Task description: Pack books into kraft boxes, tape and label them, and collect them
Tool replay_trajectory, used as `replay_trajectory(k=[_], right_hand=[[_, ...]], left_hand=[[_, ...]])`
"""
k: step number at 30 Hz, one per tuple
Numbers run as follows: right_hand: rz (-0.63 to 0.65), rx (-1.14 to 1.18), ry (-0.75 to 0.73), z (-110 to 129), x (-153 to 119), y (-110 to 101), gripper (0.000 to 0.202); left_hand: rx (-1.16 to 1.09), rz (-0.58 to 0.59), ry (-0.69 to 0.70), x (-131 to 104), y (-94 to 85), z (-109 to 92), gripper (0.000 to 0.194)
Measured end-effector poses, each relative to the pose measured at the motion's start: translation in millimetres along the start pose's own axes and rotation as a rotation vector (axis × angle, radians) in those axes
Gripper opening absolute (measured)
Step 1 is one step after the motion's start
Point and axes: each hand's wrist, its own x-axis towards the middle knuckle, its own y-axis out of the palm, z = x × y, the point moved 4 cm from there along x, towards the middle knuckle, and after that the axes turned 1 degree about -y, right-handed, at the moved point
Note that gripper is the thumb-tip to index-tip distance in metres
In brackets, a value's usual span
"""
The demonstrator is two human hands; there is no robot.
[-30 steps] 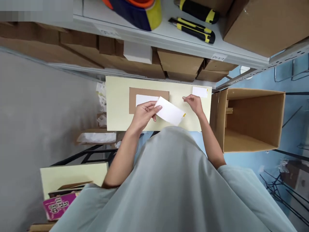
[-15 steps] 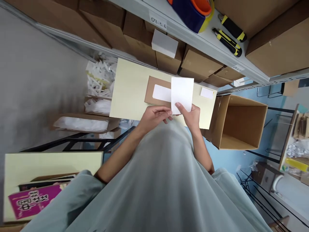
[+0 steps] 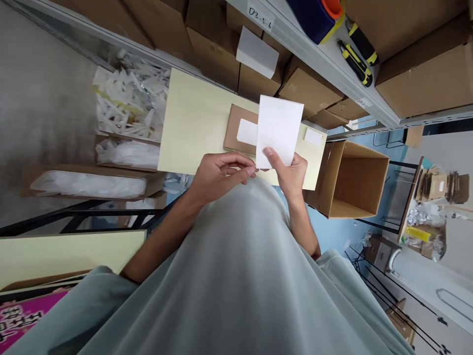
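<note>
White card [image 3: 280, 125] now in right hand [image 3: 292, 178], corner near left hand [image 3: 219, 177].

— What is held in the right hand [image 3: 293, 177]?
— A white sheet [image 3: 280, 127], gripped under the thumb.
— And the left hand [image 3: 218, 176]?
— Seen near the sheet's lower corner.
— And on the worktop [image 3: 195, 123]?
— A brown packet [image 3: 232, 129], partly hidden.

Your white sheet [image 3: 280, 130] is hiding part of the brown packet [image 3: 236, 125], and the picture's edge is cropping the magenta print [image 3: 31, 313].
</note>
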Motion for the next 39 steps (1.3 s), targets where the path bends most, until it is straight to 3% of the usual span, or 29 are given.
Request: replay_trajectory(k=[3, 8, 11, 20, 32, 39], right_hand=[[-0.034, 0.019, 0.021, 1, -5, 6, 0.048], [-0.085, 0.061, 0.021, 2, -14, 13, 0.048], [-0.091, 0.09, 0.015, 1, -18, 16, 0.05], [-0.115, 0.12, -0.021, 0, -20, 14, 0.051], [-0.057, 0.12, -0.025, 0, -12, -21, 0.051], [0.037, 0.046, -0.05, -21, 10, -41, 0.056]], left_hand=[[-0.06, 0.012, 0.002, -1, -5.7, 1, 0.023], [0.049, 0.138, 0.119, -9, -4.3, -22, 0.027], [0.109, 0.18, 0.12, -12, -5.0, -30, 0.03], [0.183, 0.228, 0.097, -11, -2.4, -28, 0.035], [0.19, 0.187, 0.136, -9, 36.5, -26, 0.038], [0.167, 0.198, 0.238, -3, 68.6, -21, 0.035]])
